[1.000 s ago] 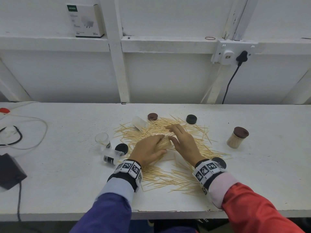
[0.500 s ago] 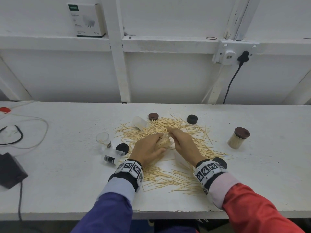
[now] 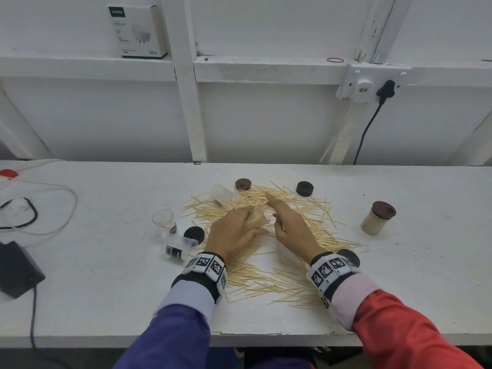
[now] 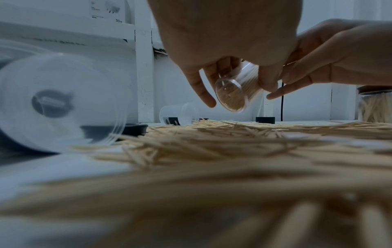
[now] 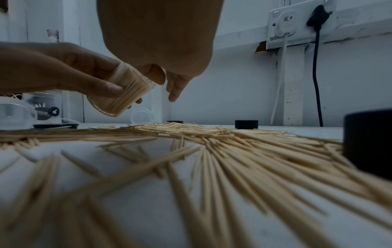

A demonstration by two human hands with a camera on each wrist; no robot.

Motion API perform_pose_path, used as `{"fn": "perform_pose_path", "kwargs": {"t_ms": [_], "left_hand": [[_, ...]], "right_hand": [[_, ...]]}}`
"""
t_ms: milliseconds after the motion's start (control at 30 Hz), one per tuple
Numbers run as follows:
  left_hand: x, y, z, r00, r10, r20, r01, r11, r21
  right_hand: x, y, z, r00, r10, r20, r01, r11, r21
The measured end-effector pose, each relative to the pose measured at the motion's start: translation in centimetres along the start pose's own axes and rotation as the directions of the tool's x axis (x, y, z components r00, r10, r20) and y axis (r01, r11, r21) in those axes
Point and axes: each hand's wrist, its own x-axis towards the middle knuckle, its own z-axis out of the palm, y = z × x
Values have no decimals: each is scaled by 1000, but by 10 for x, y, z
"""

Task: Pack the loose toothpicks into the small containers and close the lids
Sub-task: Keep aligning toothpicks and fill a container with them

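Observation:
My left hand (image 3: 234, 229) grips a clear small container (image 3: 257, 218) packed with toothpicks, held tilted above the pile with its mouth toward the right hand. The left wrist view shows its round base (image 4: 230, 94); the right wrist view shows its packed side (image 5: 120, 94). My right hand (image 3: 290, 225) hovers just right of it, index finger stretched toward the far toothpicks, holding nothing. Loose toothpicks (image 3: 266, 283) lie spread across the white table (image 3: 106, 288) under both hands.
A full container with a brown lid (image 3: 378, 218) stands right. One empty container stands upright (image 3: 163, 218); two lie on their sides (image 3: 177, 246) (image 3: 222, 194). Loose lids: brown (image 3: 242, 184), black (image 3: 304, 188), (image 3: 194, 233), (image 3: 348, 258). Cables and a black adapter (image 3: 16, 270) lie left.
The right hand closed in on the container's mouth, then drew slightly off with its index finger stretched out. The left hand kept holding the tilted container in place.

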Motion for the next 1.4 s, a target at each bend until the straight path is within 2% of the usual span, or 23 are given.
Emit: {"fn": "perform_pose_path", "kwargs": {"t_ms": [200, 333, 567, 733, 900, 1067, 1133, 1233, 1400], "left_hand": [[-1, 1, -2, 998, -38, -42, 38, 999, -7], [-1, 0, -1, 999, -33, -30, 33, 999, -2], [-1, -1, -1, 998, -48, -34, 48, 999, -9], [-1, -2, -1, 997, -69, -42, 69, 998, 0], [-2, -1, -2, 996, -81, -41, 81, 997, -2], [-2, 0, -3, 996, -79, -37, 80, 997, 2], [-2, 0, -3, 996, -79, -40, 79, 997, 4], [-2, -1, -4, 998, -42, -45, 43, 999, 27], [-2, -3, -1, 996, 88, -25, -88, 996, -15]], "right_hand": [[-1, 4, 0, 999, 49, -15, -51, 992, -114], [-1, 1, 2, 998, -14, 58, 22, 991, -129], [0, 1, 2, 997, -13, 78, 22, 993, -117], [0, 1, 2, 993, -83, 80, 92, 988, -120], [1, -1, 1, 996, -74, 53, 80, 991, -108], [0, 0, 1, 989, -140, 55, 145, 984, -107], [0, 1, 2, 991, -129, 31, 131, 988, -77], [1, -1, 0, 998, -66, 2, 66, 998, 25], [0, -5, -1, 997, -32, 74, 22, 991, 130]]}}
